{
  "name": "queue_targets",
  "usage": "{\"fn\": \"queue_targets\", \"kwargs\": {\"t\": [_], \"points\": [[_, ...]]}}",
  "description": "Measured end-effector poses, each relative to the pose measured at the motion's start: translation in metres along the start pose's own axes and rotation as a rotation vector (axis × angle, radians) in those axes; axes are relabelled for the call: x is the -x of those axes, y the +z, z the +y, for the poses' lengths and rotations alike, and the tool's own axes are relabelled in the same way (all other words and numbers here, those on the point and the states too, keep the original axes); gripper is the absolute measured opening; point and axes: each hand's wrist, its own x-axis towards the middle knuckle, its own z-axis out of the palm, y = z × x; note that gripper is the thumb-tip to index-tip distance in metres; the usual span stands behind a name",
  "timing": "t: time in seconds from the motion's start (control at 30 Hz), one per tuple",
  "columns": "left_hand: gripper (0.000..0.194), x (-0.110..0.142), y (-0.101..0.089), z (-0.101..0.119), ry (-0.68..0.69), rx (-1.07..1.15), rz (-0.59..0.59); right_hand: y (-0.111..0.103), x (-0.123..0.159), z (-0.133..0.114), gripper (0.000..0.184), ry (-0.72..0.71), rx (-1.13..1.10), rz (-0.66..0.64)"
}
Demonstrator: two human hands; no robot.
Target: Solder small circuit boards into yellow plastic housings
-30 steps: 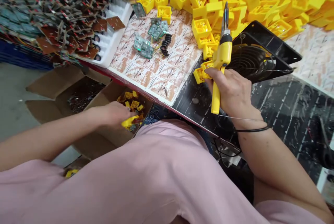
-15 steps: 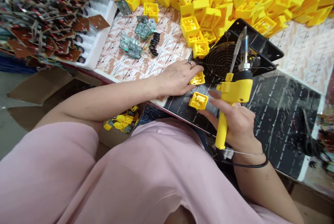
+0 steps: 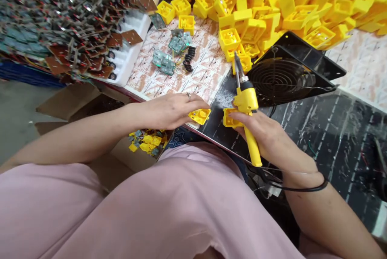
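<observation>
My left hand (image 3: 169,110) is closed on a small open yellow plastic housing (image 3: 200,117) at the table's front edge. In my right hand (image 3: 266,130) is a yellow soldering gun (image 3: 247,100), its metal tip pointing away from me toward the heaped housings. The thumb and fingers of that same hand also touch a second yellow housing (image 3: 229,117), which lies partly hidden behind them on the black mat (image 3: 216,126). A black cable runs from the gun across my right wrist.
A black fan (image 3: 279,77) lies tilted beyond my right hand. Yellow housings (image 3: 254,29) are heaped at the back. Several green circuit boards (image 3: 163,61) and a black coil-like piece (image 3: 189,58) lie left of them. A white foam tray (image 3: 128,55) holds piled boards. Scissors lie far right.
My left hand has drawn one housing leftward and nearer to me. My right hand has moved left, tipping the soldering gun farther forward, and its fingers now meet the other housing.
</observation>
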Motion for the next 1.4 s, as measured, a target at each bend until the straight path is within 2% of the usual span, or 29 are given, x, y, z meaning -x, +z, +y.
{"fn": "queue_targets", "kwargs": {"t": [0.07,0.17,0.23,0.33,0.43,0.53,0.63,0.7,0.87,0.97,1.03,1.13,1.23,1.33,1.4], "points": [[0.038,0.0,0.008,-0.001,0.033,0.01,0.071,-0.002,-0.012,0.01,0.035,-0.055,-0.008,-0.068],[0.035,0.003,0.007,-0.009,0.056,-0.063,0.138,-0.001,-0.021,0.016,0.041,-0.059,0.009,-0.056],[0.033,0.009,-0.002,-0.02,-0.031,-0.145,0.23,0.003,-0.022,0.012,0.038,-0.013,0.073,0.022],[0.031,0.016,-0.018,-0.044,-0.28,-0.268,0.343,0.012,-0.021,0.006,0.032,0.073,0.248,0.118],[0.031,0.01,-0.023,-0.066,-0.375,-0.344,0.265,0.022,-0.03,0.009,0.027,0.11,0.28,0.104],[0.026,-0.003,-0.02,-0.075,-0.363,-0.315,0.199,0.029,-0.045,0.019,0.029,0.06,0.061,0.098],[0.026,-0.008,-0.018,-0.074,-0.344,-0.235,0.265,0.028,-0.055,0.019,0.034,0.017,-0.079,0.069],[0.028,-0.006,-0.017,-0.07,-0.309,-0.172,0.327,0.027,-0.058,0.011,0.038,0.044,-0.105,0.064],[0.031,-0.003,-0.007,-0.053,-0.2,-0.045,0.38,0.044,-0.062,-0.026,0.049,0.124,0.015,0.196],[0.032,-0.006,-0.001,-0.045,-0.198,0.008,0.351,0.06,-0.062,-0.039,0.037,0.12,0.088,0.123],[0.031,-0.008,0.001,-0.04,-0.217,0.06,0.338,0.065,-0.058,-0.038,0.028,0.108,0.111,0.112],[0.026,-0.009,0.005,-0.032,-0.169,0.134,0.353,0.056,-0.045,-0.03,0.028,0.09,0.091,0.138],[0.024,-0.012,0.012,-0.022,-0.068,0.143,0.356,0.032,-0.029,-0.028,0.039,0.077,0.005,0.145],[0.024,-0.018,0.018,-0.014,-0.023,0.077,0.347,0.003,-0.008,-0.038,0.047,0.19,-0.048,0.271],[0.026,-0.022,0.019,-0.011,-0.046,0.039,0.317,-0.015,0.011,-0.048,0.05,0.267,-0.019,0.354]]}}
